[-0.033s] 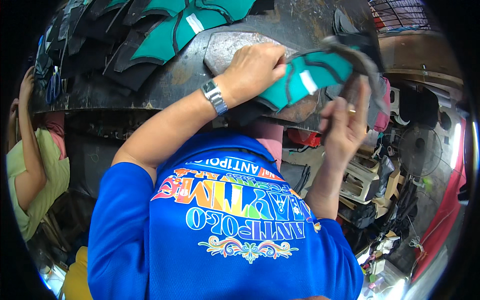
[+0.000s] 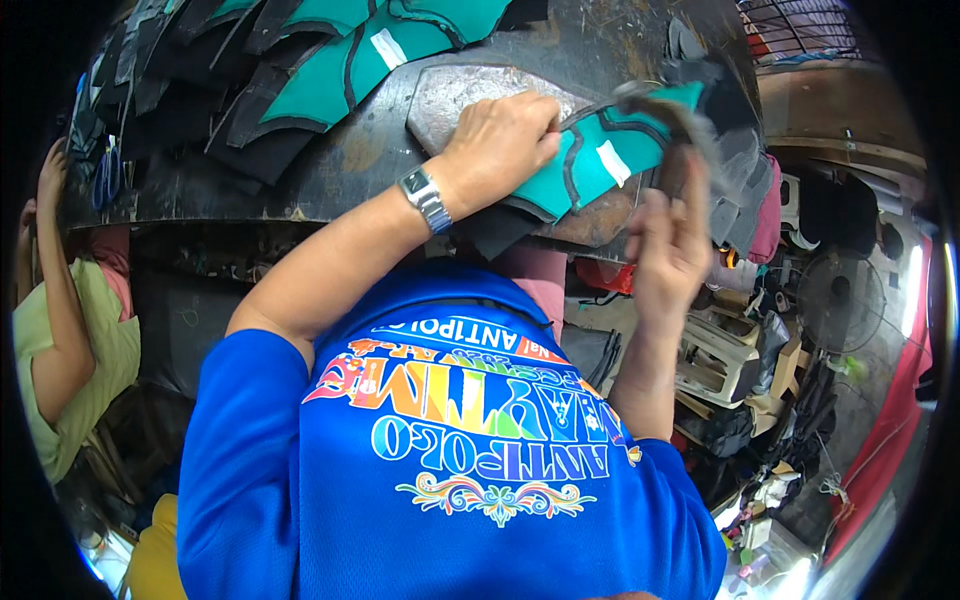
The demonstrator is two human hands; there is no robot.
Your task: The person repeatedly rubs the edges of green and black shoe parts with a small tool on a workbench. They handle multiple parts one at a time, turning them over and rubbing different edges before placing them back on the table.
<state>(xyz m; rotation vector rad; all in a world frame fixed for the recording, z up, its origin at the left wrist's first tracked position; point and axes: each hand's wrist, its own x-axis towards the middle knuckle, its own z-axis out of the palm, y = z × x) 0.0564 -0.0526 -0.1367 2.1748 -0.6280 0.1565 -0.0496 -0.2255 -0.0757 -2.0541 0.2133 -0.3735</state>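
My left hand (image 2: 508, 135), wearing a metal wristwatch (image 2: 425, 198), is closed over the left end of a teal fabric piece (image 2: 570, 185). This piece has black seam strips, a dark edge and a small white label. It lies on a flat grey-brown slab (image 2: 440, 105) with cut corners. My right hand (image 2: 672, 235) is beside the piece's right part, index finger pointing away from me and other fingers bent. At its fingertips a grey-brown curved thing (image 2: 685, 120) passes over the teal piece, smeared by motion; its kind cannot be made out.
Stacked teal and black cut pieces (image 2: 310, 90) cover the far left of the dark table (image 2: 350, 170). Blue-handled scissors (image 2: 106, 175) hang at its left, near another person's arm (image 2: 60, 290). Grey scraps (image 2: 735, 190) lie at the right edge. A fan (image 2: 840, 300) stands beyond.
My right hand and the blurred grey-brown thing have shifted left over the teal piece. The teal piece's right end has moved slightly. My left hand stays nearly in place.
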